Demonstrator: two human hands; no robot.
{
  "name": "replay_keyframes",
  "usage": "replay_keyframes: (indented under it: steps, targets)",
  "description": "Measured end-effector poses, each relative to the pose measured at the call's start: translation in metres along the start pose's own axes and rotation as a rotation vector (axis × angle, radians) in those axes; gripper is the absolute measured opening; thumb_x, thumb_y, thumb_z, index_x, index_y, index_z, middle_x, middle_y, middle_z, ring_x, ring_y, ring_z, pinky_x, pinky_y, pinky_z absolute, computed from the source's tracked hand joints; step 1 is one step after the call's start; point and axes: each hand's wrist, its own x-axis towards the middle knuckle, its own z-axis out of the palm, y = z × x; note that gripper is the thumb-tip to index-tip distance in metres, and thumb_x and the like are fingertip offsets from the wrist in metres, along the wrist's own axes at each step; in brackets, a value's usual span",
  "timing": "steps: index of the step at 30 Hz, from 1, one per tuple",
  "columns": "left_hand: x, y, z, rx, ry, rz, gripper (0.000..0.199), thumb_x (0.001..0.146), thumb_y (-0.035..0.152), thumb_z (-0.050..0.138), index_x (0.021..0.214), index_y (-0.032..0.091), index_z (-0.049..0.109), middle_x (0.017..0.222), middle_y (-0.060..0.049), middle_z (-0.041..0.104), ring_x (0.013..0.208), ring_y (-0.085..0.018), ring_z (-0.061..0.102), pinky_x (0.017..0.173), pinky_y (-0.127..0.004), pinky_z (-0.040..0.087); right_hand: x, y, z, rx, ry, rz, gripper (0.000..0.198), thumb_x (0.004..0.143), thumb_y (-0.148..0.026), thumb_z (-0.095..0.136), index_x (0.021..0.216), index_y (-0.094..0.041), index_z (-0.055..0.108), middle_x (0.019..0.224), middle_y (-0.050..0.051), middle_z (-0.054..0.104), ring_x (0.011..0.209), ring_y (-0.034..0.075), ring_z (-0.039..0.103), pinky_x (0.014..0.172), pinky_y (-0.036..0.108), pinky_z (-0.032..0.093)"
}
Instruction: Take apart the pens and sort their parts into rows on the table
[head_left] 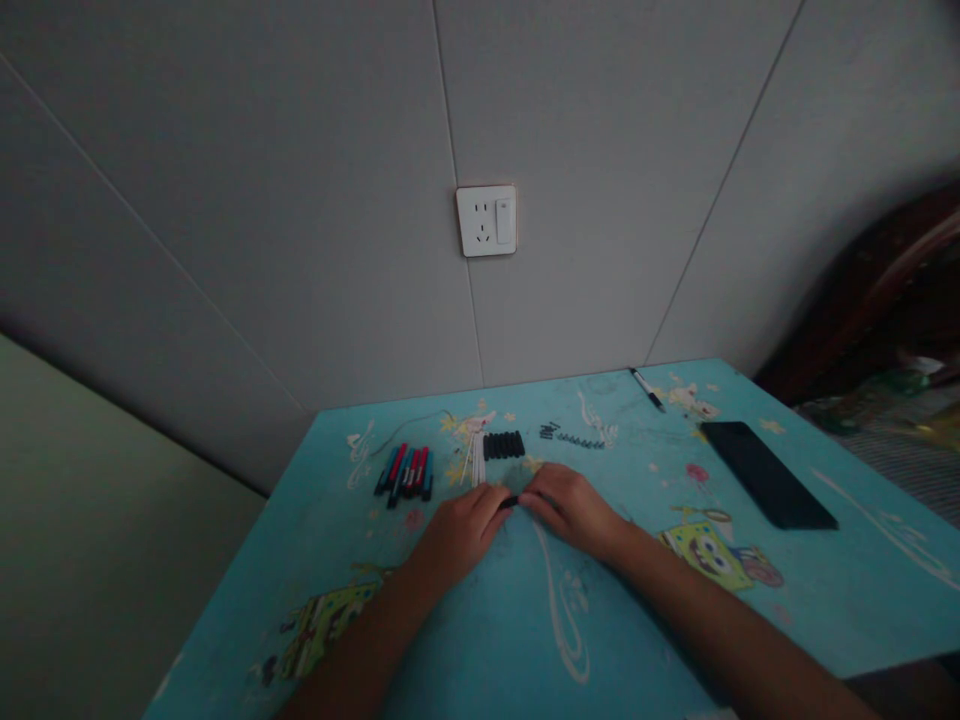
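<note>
My left hand [466,522] and my right hand [571,505] meet above the middle of the table. Their fingertips pinch a short black tube-like piece [510,501] from both sides. It looks like a pen part, though the fingers cover most of it. Just beyond my left hand lie thin white sticks [478,458], side by side. A row of short black cylinders [504,445] sits behind the hands. Farther right are several tiny dark pieces [580,441], some in a line. To the left, red, blue and black pen-like tubes [406,474] form a bunch.
The blue cartoon-printed table [622,620] stands against a grey panelled wall [337,200] with a white socket [487,220]. A white and black pen [647,390] lies at the back right. Nearer is a flat black rectangular object [769,474], perhaps a phone.
</note>
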Motion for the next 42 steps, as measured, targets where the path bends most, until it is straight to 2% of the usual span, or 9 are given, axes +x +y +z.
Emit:
replay_keyframes:
  steps: [3, 8, 12, 18, 24, 28, 31, 38, 42]
  targets:
    - [0.0002, -0.001, 0.0004, 0.023, -0.002, 0.022, 0.024, 0.1, 0.028, 0.04, 0.114, 0.021, 0.058, 0.099, -0.005, 0.064, 0.092, -0.018, 0.063, 0.083, -0.033, 0.053, 0.0001, -0.0009, -0.0017, -0.007, -0.012, -0.011, 0.026, 0.1, -0.033, 0.045, 0.094, -0.019, 0.066, 0.084, 0.006, 0.067, 0.083, 0.019, 0.06, 0.08, 0.033, 0.046]
    - [-0.0003, -0.0023, 0.0, 0.019, 0.031, 0.03, 0.028, 0.1, 0.028, 0.04, 0.122, 0.021, 0.056, 0.103, -0.007, 0.064, 0.094, -0.019, 0.064, 0.084, -0.034, 0.054, 0.0, -0.0019, -0.0041, 0.046, 0.008, -0.031, 0.026, 0.094, -0.037, 0.057, 0.114, -0.021, 0.061, 0.098, 0.006, 0.067, 0.092, 0.02, 0.061, 0.084, 0.034, 0.047]
    - [-0.0005, -0.0003, -0.001, 0.005, 0.041, 0.04, 0.032, 0.097, 0.032, 0.048, 0.128, 0.023, 0.051, 0.111, -0.007, 0.064, 0.101, -0.02, 0.063, 0.089, -0.035, 0.053, -0.0002, -0.0006, -0.0025, 0.001, -0.001, -0.019, 0.019, 0.096, -0.034, 0.054, 0.105, -0.02, 0.064, 0.093, 0.006, 0.067, 0.089, 0.02, 0.061, 0.083, 0.034, 0.046]
    - [-0.0004, -0.0002, 0.0004, 0.035, 0.046, 0.037, 0.02, 0.098, 0.029, 0.047, 0.113, 0.021, 0.056, 0.097, -0.005, 0.065, 0.09, -0.018, 0.064, 0.081, -0.033, 0.054, 0.0, -0.0036, -0.004, -0.072, -0.044, -0.032, 0.026, 0.099, -0.035, 0.047, 0.09, -0.019, 0.065, 0.081, 0.005, 0.067, 0.081, 0.019, 0.06, 0.08, 0.033, 0.044]
    - [-0.0001, -0.0023, -0.0024, -0.021, 0.058, 0.037, 0.022, 0.099, 0.026, 0.045, 0.116, 0.02, 0.057, 0.101, -0.006, 0.066, 0.095, -0.018, 0.064, 0.085, -0.033, 0.054, -0.0011, -0.0015, -0.0035, -0.008, -0.023, -0.021, 0.024, 0.091, -0.039, 0.06, 0.103, -0.019, 0.063, 0.091, 0.005, 0.067, 0.087, 0.02, 0.061, 0.081, 0.033, 0.044]
    - [-0.0001, -0.0023, -0.0019, 0.003, 0.043, 0.057, 0.025, 0.1, 0.026, 0.041, 0.117, 0.02, 0.058, 0.101, -0.006, 0.065, 0.094, -0.018, 0.064, 0.085, -0.033, 0.054, -0.001, 0.0005, -0.002, 0.021, 0.001, -0.015, 0.022, 0.093, -0.035, 0.059, 0.109, -0.021, 0.062, 0.097, 0.005, 0.068, 0.091, 0.02, 0.061, 0.084, 0.034, 0.044]
    - [-0.0007, -0.0008, -0.0007, 0.01, 0.036, 0.05, 0.027, 0.098, 0.031, 0.046, 0.121, 0.021, 0.054, 0.104, -0.006, 0.064, 0.095, -0.019, 0.064, 0.085, -0.034, 0.054, -0.0001, -0.0017, -0.0044, 0.006, -0.02, -0.062, 0.02, 0.095, -0.033, 0.055, 0.109, -0.021, 0.063, 0.096, 0.006, 0.068, 0.091, 0.02, 0.061, 0.084, 0.034, 0.044]
    - [-0.0006, 0.0044, 0.0001, 0.038, 0.011, 0.06, 0.02, 0.099, 0.03, 0.043, 0.108, 0.019, 0.057, 0.1, -0.007, 0.063, 0.088, -0.017, 0.064, 0.078, -0.03, 0.056, 0.0003, -0.0071, -0.007, -0.159, -0.053, -0.113, 0.034, 0.1, -0.032, 0.042, 0.079, -0.018, 0.064, 0.072, 0.005, 0.064, 0.072, 0.018, 0.058, 0.076, 0.033, 0.043]
    - [-0.0004, 0.0055, 0.0007, 0.03, 0.026, 0.09, 0.022, 0.1, 0.03, 0.043, 0.109, 0.02, 0.06, 0.097, -0.007, 0.063, 0.087, -0.017, 0.065, 0.078, -0.029, 0.056, 0.0015, -0.0081, -0.0063, -0.18, -0.087, -0.092, 0.039, 0.101, -0.031, 0.039, 0.072, -0.019, 0.062, 0.066, 0.003, 0.063, 0.065, 0.016, 0.058, 0.074, 0.031, 0.042]
